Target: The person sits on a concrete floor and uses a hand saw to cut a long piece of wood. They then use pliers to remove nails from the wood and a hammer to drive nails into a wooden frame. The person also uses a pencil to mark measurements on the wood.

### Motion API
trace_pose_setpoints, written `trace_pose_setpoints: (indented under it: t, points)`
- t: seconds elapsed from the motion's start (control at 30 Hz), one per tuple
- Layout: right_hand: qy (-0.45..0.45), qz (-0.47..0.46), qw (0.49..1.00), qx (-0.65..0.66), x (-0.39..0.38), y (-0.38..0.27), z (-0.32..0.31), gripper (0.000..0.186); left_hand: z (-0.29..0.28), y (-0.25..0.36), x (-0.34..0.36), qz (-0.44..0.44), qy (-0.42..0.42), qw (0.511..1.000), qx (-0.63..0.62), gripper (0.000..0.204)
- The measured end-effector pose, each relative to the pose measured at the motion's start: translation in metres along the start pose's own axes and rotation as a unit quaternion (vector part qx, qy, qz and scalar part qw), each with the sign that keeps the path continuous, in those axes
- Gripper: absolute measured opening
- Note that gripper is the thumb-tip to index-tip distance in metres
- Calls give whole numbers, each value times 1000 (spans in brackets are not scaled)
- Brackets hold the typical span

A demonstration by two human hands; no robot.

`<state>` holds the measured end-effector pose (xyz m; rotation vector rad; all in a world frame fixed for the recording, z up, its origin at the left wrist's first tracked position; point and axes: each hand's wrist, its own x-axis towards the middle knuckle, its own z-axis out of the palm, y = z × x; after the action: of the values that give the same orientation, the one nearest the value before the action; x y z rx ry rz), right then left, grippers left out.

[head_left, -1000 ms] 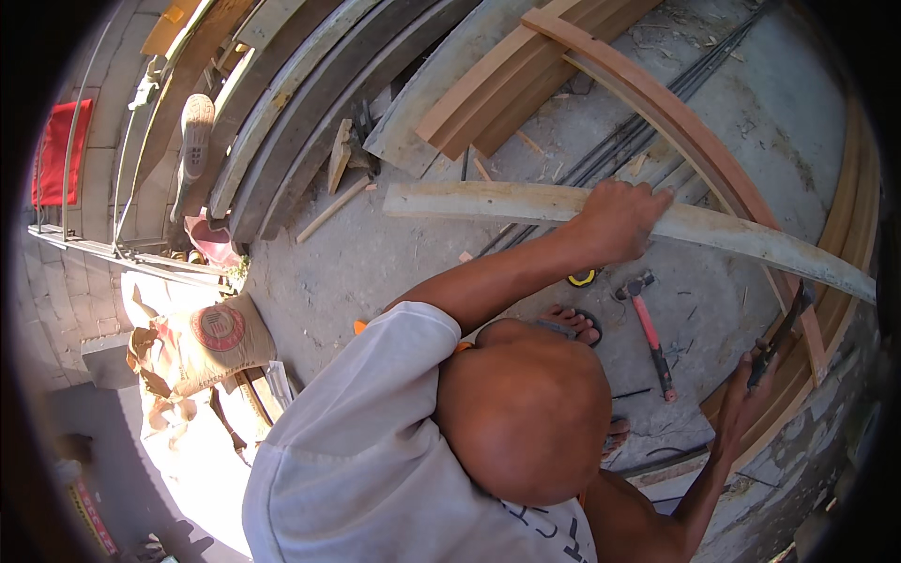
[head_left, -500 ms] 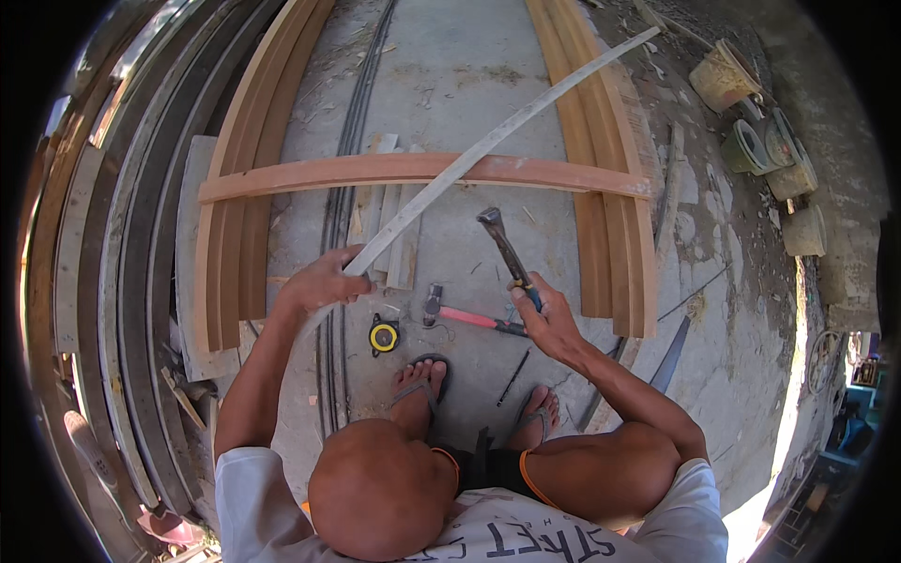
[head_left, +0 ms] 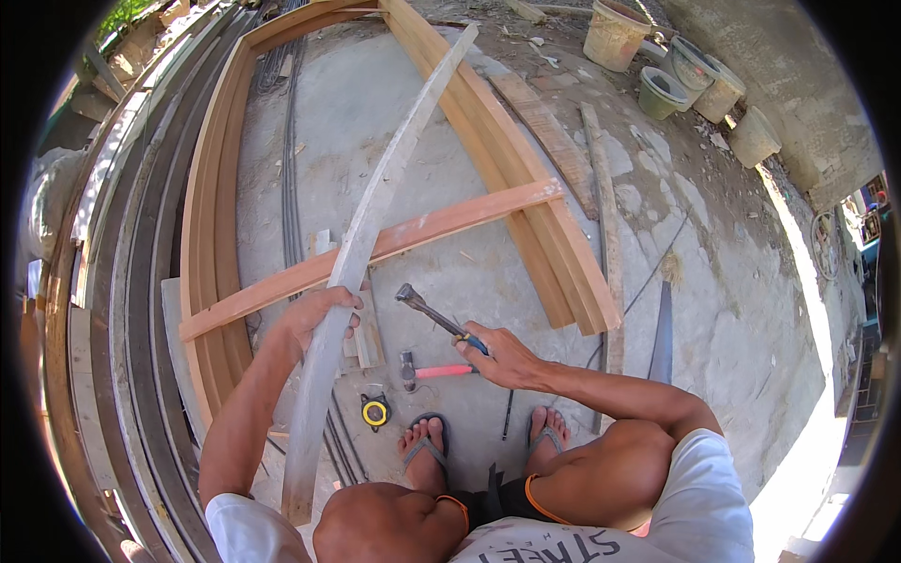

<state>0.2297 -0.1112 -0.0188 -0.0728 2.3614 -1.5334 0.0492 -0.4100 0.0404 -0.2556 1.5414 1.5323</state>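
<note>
Grey, weathered wood makes up the long curved strip (head_left: 361,253) that the left hand (head_left: 319,314) grips near its middle; the strip runs from beside the person's knee up across a reddish crossbar (head_left: 413,235). The right hand (head_left: 502,357) is closed around a hammer (head_left: 434,317) (head raised over the concrete). A pink-handled hammer (head_left: 434,372) and yellow tape measure (head_left: 375,411) lie near the sandalled feet.

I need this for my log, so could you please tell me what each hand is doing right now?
Left hand: closed around the long curved grey plank.
Right hand: closed on the handle of a hammer.
</note>
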Motion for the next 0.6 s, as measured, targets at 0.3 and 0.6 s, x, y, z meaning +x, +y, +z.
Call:
trace_pose_setpoints:
  t: [0.3, 0.6]
  points:
    - [5, 23, 1000, -2, -10, 9, -10, 36, 9, 88, 57, 97, 163, 879, 438, 69]
    - [-6, 30, 999, -14, -16, 16, -7, 33, 2, 76, 19, 294, 262, 723, 567, 91]
